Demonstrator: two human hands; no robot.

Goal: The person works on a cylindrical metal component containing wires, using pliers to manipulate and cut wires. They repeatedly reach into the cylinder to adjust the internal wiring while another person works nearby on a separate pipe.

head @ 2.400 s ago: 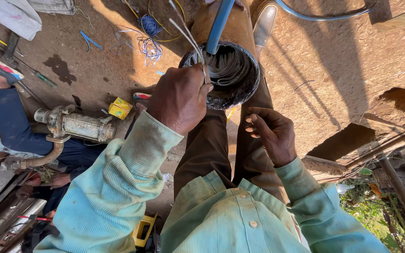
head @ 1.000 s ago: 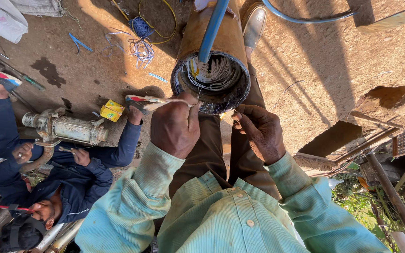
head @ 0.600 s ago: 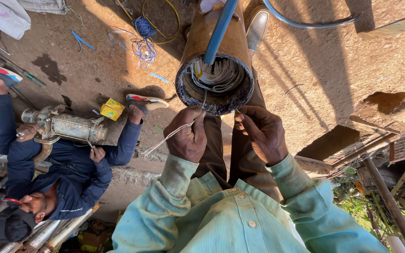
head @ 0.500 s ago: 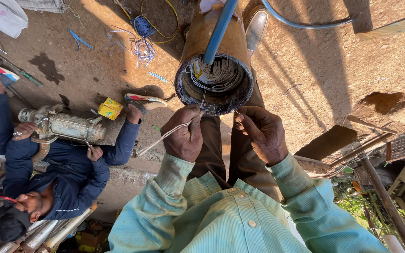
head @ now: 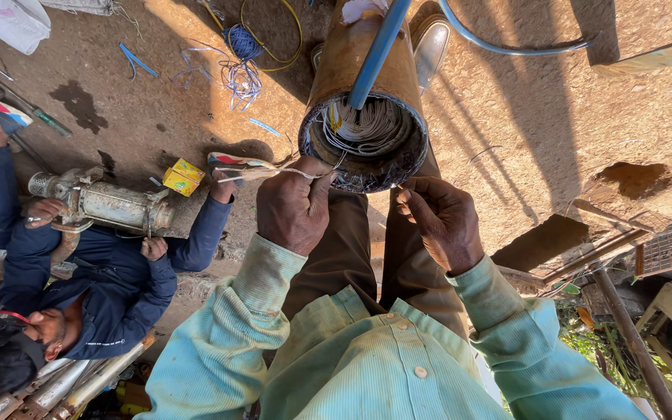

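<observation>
Cylinder [head: 367, 66]: metal shell, rusty brown, matt, with a rough, dark, flaking rim. Windings [head: 371, 124] inside: thin pale wire, smooth, faintly shiny. Tube [head: 375, 54] through the centre: blue plastic, smooth, with a light sheen. Hose [head: 507, 48] far right: blue plastic, glossy. Wire [head: 281, 171] pinched in the left hand [head: 293, 210]: thin, pale, smooth. Shirt [head: 367, 365]: pale green cloth, finely ribbed, matt, with plastic buttons. Trousers [head: 344, 257]: brown cloth, matt. Ground [head: 523, 117]: dry packed earth, rough and dusty. Pump [head: 110, 204] at left: grey metal, dull and grimy. Box [head: 183, 176] beside it: yellow card, slightly glossy.
</observation>
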